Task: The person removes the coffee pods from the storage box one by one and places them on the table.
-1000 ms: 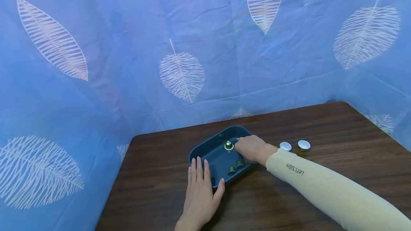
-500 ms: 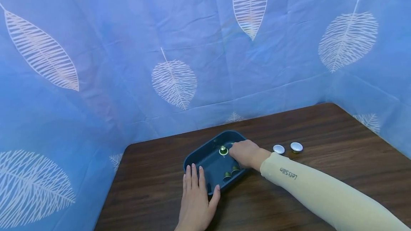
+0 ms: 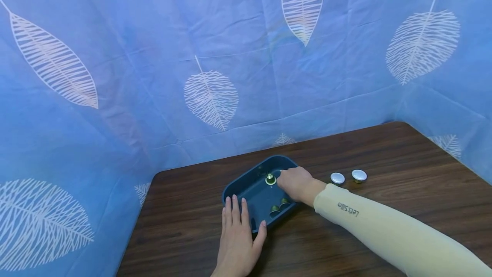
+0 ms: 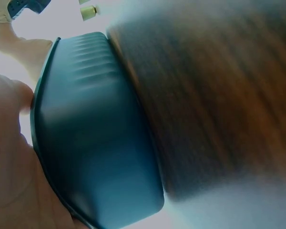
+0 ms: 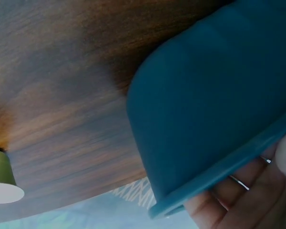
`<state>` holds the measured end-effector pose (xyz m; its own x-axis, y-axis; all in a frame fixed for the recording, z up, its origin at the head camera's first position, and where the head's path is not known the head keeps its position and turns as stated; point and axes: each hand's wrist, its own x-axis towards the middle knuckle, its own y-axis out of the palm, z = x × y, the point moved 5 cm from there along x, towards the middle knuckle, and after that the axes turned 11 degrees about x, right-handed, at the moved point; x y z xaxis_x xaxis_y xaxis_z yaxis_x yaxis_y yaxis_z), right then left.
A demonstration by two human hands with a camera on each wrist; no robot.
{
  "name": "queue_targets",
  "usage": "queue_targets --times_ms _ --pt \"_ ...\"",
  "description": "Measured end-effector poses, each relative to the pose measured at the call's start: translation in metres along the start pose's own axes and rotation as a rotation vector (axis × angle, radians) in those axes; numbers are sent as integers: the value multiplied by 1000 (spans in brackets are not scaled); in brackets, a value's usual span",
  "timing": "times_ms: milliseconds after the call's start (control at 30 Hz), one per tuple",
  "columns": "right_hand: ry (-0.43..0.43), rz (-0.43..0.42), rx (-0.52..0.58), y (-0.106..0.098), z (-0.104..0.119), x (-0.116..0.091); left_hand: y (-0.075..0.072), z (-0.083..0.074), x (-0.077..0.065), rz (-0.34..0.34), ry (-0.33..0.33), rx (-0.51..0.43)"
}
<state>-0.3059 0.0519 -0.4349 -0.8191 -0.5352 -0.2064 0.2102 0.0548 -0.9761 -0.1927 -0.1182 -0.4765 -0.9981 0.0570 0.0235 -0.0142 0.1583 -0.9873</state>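
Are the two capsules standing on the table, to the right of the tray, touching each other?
Apart. In the head view, a strip of dark table shows between the left capsule and the right capsule.

L hand (image 3: 238, 240) back-side up w/ fingers (image 3: 235, 212) straight & thumb (image 3: 260, 235) out; R hand (image 3: 295, 184) knuckles up, fingertips hidden, sleeved R arm (image 3: 378, 217) stretched fwd.

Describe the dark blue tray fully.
The dark blue tray is rectangular with rounded corners, plastic-looking walls, ribbed outside in places, and a thin lip. It sits open side up, diagonally, on the wooden table. At least three green coffee capsules are inside. The left hand touches its near end; the right hand reaches over its right side, contact unclear.
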Motion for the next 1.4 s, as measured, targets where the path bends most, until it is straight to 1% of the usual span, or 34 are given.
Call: queue_targets --times_ms 133,267,433,533,667,767,1033,1133,1267,1400 --pt "10 -5 30 0 -1 0 0 0 1 -6 4 -2" --pt "13 9 24 -1 0 0 0 0 1 -1 3 -6" --pt "-2 8 -62 -1 3 0 1 1 0 2 3 -12" --pt "-20 -12 -117 -1 5 -1 2 1 0 5 3 -14" --pt "-29 -42 -147 0 4 -1 2 1 0 11 4 -16" --pt "-35 -65 -130 0 4 -3 2 1 0 9 5 -16" --pt "-58 -108 -22 -1 3 -7 2 1 0 14 7 -19" --pt "-61 -112 -19 -1 2 -7 2 0 0 13 7 -17" --pt "-61 -126 -21 -1 1 -7 1 0 1 -4 12 -12" --pt "-78 -145 -10 -1 0 -8 0 0 1 -14 14 -7"
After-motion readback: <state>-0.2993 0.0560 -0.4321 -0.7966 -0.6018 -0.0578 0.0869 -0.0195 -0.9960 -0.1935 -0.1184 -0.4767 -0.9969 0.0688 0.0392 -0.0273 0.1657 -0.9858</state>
